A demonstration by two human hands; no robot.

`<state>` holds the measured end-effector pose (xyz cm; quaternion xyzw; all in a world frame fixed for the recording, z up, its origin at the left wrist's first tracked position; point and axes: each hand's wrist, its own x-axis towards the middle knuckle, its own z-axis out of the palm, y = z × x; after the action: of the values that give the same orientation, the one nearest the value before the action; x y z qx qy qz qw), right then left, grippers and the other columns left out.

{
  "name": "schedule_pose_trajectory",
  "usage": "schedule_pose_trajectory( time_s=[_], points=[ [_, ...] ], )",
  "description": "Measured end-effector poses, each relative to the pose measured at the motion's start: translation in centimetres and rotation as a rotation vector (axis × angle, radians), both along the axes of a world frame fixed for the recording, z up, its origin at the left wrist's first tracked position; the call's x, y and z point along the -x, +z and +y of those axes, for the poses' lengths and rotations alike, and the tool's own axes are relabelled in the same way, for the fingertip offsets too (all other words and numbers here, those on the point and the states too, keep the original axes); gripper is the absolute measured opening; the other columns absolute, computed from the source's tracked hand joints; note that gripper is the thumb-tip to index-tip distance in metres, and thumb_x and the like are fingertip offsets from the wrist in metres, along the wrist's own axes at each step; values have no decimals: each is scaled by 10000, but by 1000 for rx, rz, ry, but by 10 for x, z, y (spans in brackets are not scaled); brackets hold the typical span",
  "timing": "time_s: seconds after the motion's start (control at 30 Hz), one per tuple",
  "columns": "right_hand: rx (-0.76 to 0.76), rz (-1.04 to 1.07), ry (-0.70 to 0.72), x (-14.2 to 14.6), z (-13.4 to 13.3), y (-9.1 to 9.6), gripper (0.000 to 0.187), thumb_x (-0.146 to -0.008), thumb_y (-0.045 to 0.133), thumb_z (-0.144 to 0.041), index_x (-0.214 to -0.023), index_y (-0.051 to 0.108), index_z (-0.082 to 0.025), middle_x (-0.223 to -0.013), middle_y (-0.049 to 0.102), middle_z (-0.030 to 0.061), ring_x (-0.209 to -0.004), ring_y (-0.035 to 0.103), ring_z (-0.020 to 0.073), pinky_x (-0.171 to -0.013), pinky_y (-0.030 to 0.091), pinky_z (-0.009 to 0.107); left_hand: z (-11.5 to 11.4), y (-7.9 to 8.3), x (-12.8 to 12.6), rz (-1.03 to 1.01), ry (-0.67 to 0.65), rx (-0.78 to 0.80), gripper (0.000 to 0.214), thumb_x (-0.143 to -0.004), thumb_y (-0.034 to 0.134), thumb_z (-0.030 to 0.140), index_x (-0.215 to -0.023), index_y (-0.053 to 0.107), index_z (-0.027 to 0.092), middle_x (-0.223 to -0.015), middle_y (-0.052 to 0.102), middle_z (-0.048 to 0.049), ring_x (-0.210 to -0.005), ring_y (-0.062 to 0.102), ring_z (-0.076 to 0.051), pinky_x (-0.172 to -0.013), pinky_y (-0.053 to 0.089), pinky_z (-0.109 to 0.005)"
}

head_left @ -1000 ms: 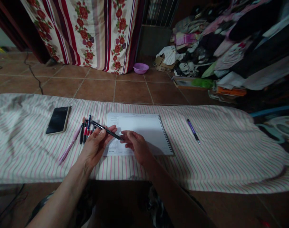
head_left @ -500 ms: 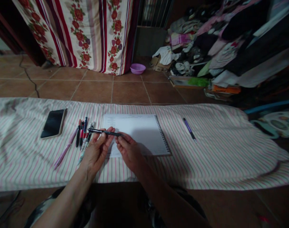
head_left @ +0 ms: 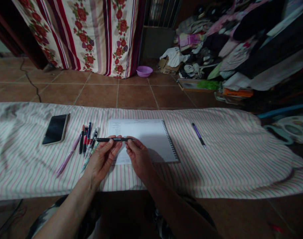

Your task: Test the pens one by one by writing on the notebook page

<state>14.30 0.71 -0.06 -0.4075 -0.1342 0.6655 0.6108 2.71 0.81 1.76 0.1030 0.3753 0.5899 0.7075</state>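
A black pen [head_left: 116, 139] is held level between my two hands, above the left part of an open spiral notebook [head_left: 146, 132]. My left hand [head_left: 104, 156] pinches its left half between thumb and fingers. Around the right end, near the tip, the thumb and fingers of my right hand [head_left: 139, 154] are closed. Several pens [head_left: 85, 141] lie in a bunch just left of my left hand, with a pink pen [head_left: 68, 156] slanting beside them. A purple and black pen [head_left: 198, 135] rests alone to the right of the notebook.
A dark-screened phone [head_left: 55, 129] lies at the left on the striped cloth [head_left: 231, 149]. Past the far edge are a tiled floor [head_left: 99, 94], a purple basin [head_left: 144, 71] and a floral curtain [head_left: 96, 39]. Heaped clothes [head_left: 203, 46] fill the back right.
The black pen has turned from a slight slant to nearly level and shifted a little right. My right hand has moved slightly right along with it.
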Motion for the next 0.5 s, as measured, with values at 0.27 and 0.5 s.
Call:
schedule_pose_trajectory(
  time_s=[0.27,0.5],
  points=[
    [35,32,20,-6,1,0,158,-602,735,-234,-737,662,-198,-676,597,-38,-587,499,58,-548,395,176,-2,4,-1,85,1,-3,215,-751,602,39,-953,645,97,-930,706,-114,-878,667,-174,-845,526,-265],
    [65,34,6,-7,3,2,106,-620,712,-211,-712,658,-208,-668,599,-39,-576,503,61,-550,402,185,-3,8,-1,91,19,-19,162,-760,600,55,-904,657,102,-947,704,-111,-853,671,-164,-834,529,-262]
  ],
)
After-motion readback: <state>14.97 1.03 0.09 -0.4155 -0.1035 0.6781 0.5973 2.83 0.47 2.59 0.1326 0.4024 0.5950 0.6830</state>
